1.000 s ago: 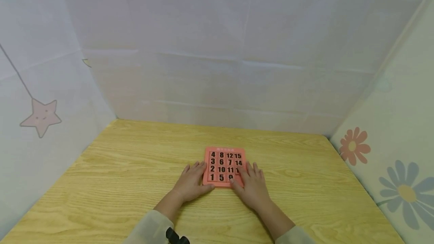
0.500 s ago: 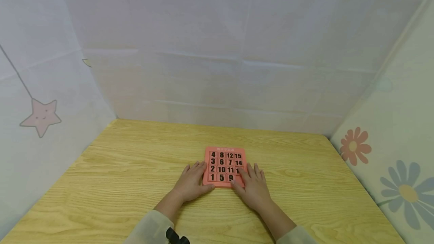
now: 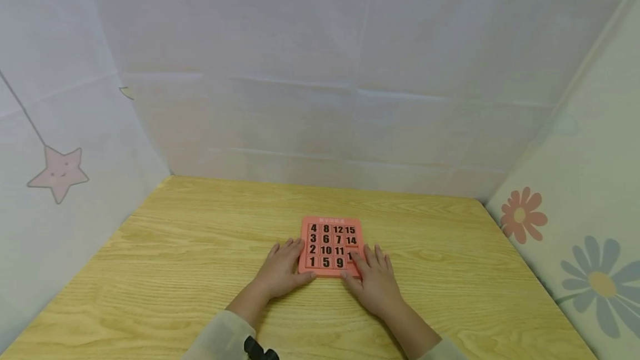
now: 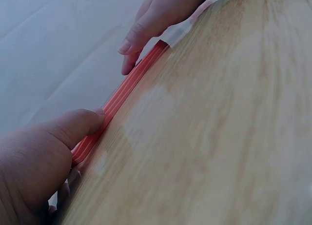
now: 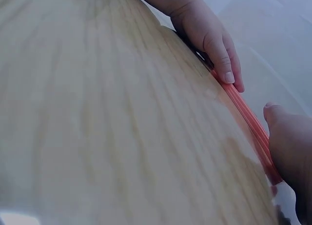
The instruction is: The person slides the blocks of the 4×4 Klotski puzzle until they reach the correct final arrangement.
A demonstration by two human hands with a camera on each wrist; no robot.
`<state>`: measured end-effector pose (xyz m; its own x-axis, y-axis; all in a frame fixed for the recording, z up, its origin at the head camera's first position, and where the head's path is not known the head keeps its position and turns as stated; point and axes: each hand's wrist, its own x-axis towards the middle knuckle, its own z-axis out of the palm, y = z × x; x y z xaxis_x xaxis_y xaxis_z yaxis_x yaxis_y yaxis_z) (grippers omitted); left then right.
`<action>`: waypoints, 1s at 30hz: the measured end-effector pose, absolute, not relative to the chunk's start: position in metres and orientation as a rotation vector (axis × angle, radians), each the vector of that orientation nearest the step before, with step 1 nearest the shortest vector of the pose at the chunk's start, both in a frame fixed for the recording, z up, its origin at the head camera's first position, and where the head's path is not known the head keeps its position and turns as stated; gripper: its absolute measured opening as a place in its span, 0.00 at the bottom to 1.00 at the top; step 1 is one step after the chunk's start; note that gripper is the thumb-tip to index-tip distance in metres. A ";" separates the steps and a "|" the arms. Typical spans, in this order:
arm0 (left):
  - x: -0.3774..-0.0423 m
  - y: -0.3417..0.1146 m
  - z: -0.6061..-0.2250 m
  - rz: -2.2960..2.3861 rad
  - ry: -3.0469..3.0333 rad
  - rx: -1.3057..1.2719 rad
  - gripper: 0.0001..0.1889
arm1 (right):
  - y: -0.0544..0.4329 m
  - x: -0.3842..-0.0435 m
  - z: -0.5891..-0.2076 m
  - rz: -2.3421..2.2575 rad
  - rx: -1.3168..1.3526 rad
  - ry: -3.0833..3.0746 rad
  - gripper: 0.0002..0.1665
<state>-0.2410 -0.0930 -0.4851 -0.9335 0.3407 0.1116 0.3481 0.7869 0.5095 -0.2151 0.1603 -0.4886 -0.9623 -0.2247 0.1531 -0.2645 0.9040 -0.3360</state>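
A pink number sliding puzzle (image 3: 320,244) lies flat on the table, its black-numbered tiles in rows. My left hand (image 3: 281,269) holds its near left corner, with the thumb along the front edge and the fingers at the left side. My right hand (image 3: 376,282) rests at the near right corner. Its index finger presses a tile (image 3: 349,255) in the right column, below 14, and partly covers the number. The right thumb lies by the front edge, near tile 9 (image 3: 340,263). From the left wrist view, the puzzle's side (image 4: 122,95) shows under the left thumb.
The wood-grain table (image 3: 200,226) extends around the puzzle. Pale cloth walls (image 3: 320,99) enclose it at the back and both sides, printed with a star (image 3: 59,174) and flowers (image 3: 520,215).
My right index finger has slid the tile below 14 a little toward me, opening a gap under 14. The right thumb has drawn back off tile 9. My left hand stays put.
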 end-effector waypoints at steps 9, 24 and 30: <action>-0.240 -0.092 -0.484 -0.867 -2.958 -0.557 0.45 | 0.160 -0.207 -0.487 0.552 0.398 -2.960 0.42; -0.243 -0.094 -0.487 -0.840 -2.965 -0.567 0.45 | 0.161 -0.198 -0.487 0.586 0.396 -2.975 0.42; -0.242 -0.093 -0.487 -0.843 -2.964 -0.568 0.45 | 0.161 -0.198 -0.486 0.604 0.388 -2.966 0.41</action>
<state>-0.2423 -0.0934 -0.4869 -0.9342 0.3407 0.1057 0.3454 0.7895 0.5073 -0.1977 0.1609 -0.4865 -0.9638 -0.2286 0.1374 -0.2642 0.8895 -0.3728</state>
